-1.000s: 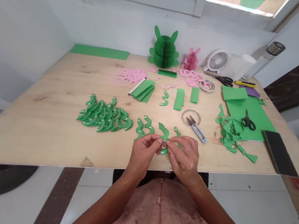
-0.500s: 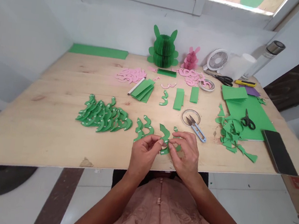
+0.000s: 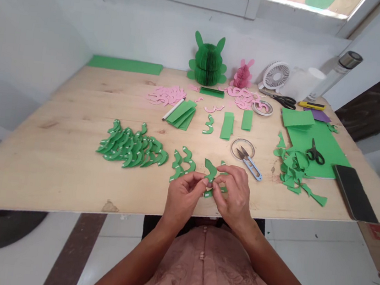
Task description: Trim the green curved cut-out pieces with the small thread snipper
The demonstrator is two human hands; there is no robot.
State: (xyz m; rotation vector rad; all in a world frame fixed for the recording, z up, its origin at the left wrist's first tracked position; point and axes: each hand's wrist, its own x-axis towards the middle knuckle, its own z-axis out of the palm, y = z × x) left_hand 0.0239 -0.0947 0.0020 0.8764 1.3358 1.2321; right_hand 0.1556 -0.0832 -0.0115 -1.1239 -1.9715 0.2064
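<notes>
Near the table's front edge, my left hand [image 3: 185, 195] pinches the left side of a wavy green paper piece [image 3: 210, 169]. The fingertips of my right hand [image 3: 234, 192] close on the same piece from the right. Its upper end points up between the hands, and fingers cover its lower part. Wavy green pieces with small white strips [image 3: 188, 160] lie just left, and others lie partly under my right hand. A large heap of such green pieces [image 3: 134, 147] is farther left. Beyond my right hand are blue-handled thread snips [image 3: 250, 163] beside a tape roll [image 3: 235, 141].
Pink cutouts [image 3: 168, 96], folded green papers [image 3: 183, 114] and a green honeycomb figure [image 3: 207, 66] are toward the back. Green scraps [image 3: 292, 171], small black scissors [image 3: 315, 154] and a phone [image 3: 355, 193] lie at the right. A white fan [image 3: 276, 76] stands by the wall.
The pinched green piece has shifted slightly right and tilted. My right hand has moved a little left and its fingers have curled closer to my left fingertips.
</notes>
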